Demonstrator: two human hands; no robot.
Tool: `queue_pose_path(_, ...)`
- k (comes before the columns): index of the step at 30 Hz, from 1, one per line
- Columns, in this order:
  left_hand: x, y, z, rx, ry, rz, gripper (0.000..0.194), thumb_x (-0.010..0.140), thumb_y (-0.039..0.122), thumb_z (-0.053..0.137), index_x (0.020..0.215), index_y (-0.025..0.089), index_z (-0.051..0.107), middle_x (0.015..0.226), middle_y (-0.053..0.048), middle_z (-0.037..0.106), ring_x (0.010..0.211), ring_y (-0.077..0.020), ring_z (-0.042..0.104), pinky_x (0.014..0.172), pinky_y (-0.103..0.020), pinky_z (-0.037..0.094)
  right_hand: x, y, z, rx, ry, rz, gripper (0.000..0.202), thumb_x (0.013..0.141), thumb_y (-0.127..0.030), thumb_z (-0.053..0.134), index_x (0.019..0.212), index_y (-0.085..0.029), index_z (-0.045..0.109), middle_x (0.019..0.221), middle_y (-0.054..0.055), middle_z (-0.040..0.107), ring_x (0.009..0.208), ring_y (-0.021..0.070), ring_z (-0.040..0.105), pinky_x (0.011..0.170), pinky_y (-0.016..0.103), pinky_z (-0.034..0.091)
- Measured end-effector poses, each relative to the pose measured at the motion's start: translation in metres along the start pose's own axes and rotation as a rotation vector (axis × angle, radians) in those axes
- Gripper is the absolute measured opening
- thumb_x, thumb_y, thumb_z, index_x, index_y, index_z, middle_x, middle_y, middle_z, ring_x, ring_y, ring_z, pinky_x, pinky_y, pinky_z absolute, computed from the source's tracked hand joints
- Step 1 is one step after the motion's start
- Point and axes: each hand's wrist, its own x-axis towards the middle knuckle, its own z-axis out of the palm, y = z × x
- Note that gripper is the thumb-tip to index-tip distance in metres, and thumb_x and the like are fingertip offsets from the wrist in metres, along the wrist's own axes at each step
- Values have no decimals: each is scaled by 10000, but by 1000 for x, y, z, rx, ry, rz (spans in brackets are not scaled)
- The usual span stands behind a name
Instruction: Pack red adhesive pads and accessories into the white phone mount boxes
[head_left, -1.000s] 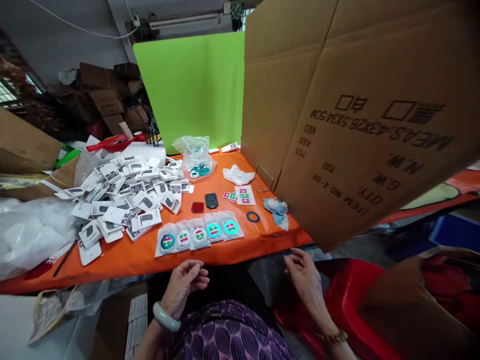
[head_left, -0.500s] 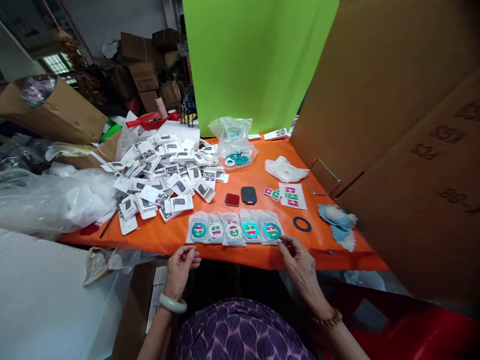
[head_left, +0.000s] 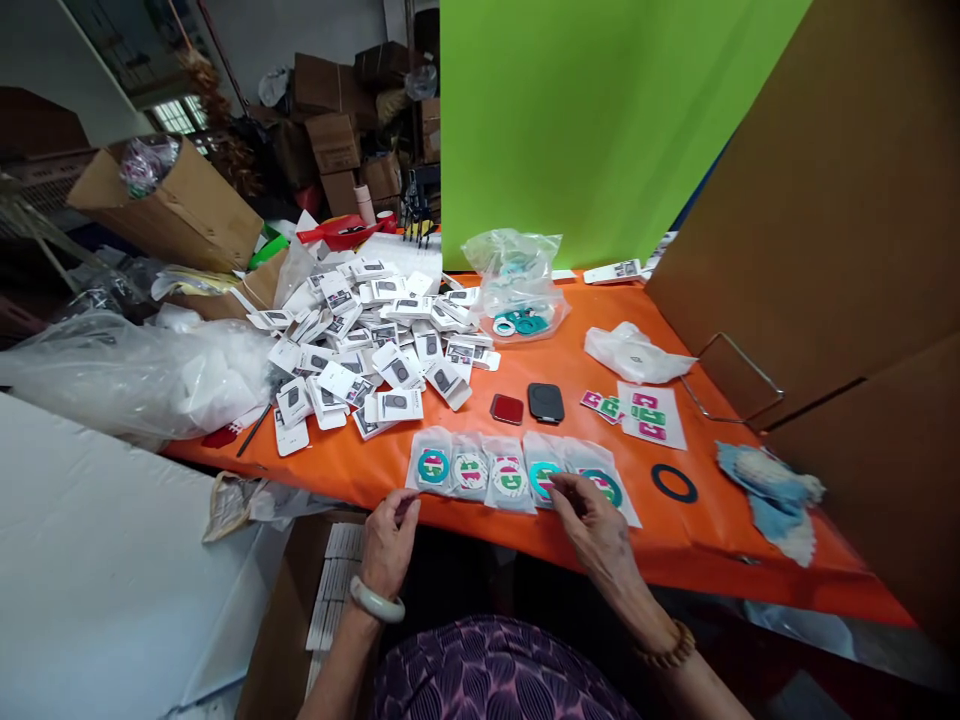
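A row of several small translucent packets, each holding a printed card and a ring, lies along the table's front edge. My left hand (head_left: pixel 390 540) is by the lower left corner of the leftmost packet (head_left: pixel 431 464), fingers loosely curled with a gap at the thumb; whether it touches is unclear. Over the right end of the row, my right hand (head_left: pixel 596 525) has thumb and forefinger apart at the packet with a bright turquoise ring (head_left: pixel 541 470). It partly covers that one and the last packet with a dark teal ring (head_left: pixel 606 485).
Behind the row lie a red square piece (head_left: pixel 507 409), a black square device (head_left: pixel 546 403) and a printed sticker sheet (head_left: pixel 651 415). A black ring (head_left: pixel 673 483) and blue cloth (head_left: pixel 772 505) lie rightward. White boxes (head_left: pixel 397 367) are heaped left, beside a bag of rings (head_left: pixel 517 300).
My right hand has moved left along the row, from the last packet's corner to the one before it. My left hand stays near the leftmost packet. The view has shifted.
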Motion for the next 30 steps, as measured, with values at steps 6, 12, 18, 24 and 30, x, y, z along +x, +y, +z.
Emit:
queue_pose_path(6,-3,-8,-6,-30,10,-7,218,817,360,583,910,190,683,905,-78,721,837,-204,666,787,-280,507,29,-46,40,1,-224,-187,236,875,-363,476,977,-192,603,898,84,657,759,199,611,695,320,497)
queue_pose_path(12,-10,-15,-16,-20,25,-56,243,831,372,565,922,176,677,911,-94,717,850,-207,666,786,-287,512,81,-84,106,-143,-425,-498,342,868,-215,495,1202,-147,520,1159,143,598,1015,252,581,868,380,462)
queue_pose_path(18,-15,-28,-25,-43,79,-72,282,826,407,564,943,173,671,917,-95,708,847,-207,669,783,-315,526,119,-106,165,-530,-576,-634,559,784,-210,632,1299,-130,433,1306,168,505,1175,307,457,952,428,358)
queue_pose_path(24,-15,-37,-31,-143,109,-121,339,807,459,595,960,165,666,898,-93,697,821,-199,671,769,-320,535,124,-113,173,-584,-582,-602,444,773,-298,664,1155,-133,509,1138,154,553,1051,299,492,896,409,352)
queue_pose_path(30,-8,-23,-18,-570,142,-166,621,728,525,688,1220,178,538,1156,-136,655,1034,-222,639,904,-340,498,39,-119,129,-218,-576,-600,397,811,-405,620,1091,-150,501,966,94,545,861,232,509,766,349,425)
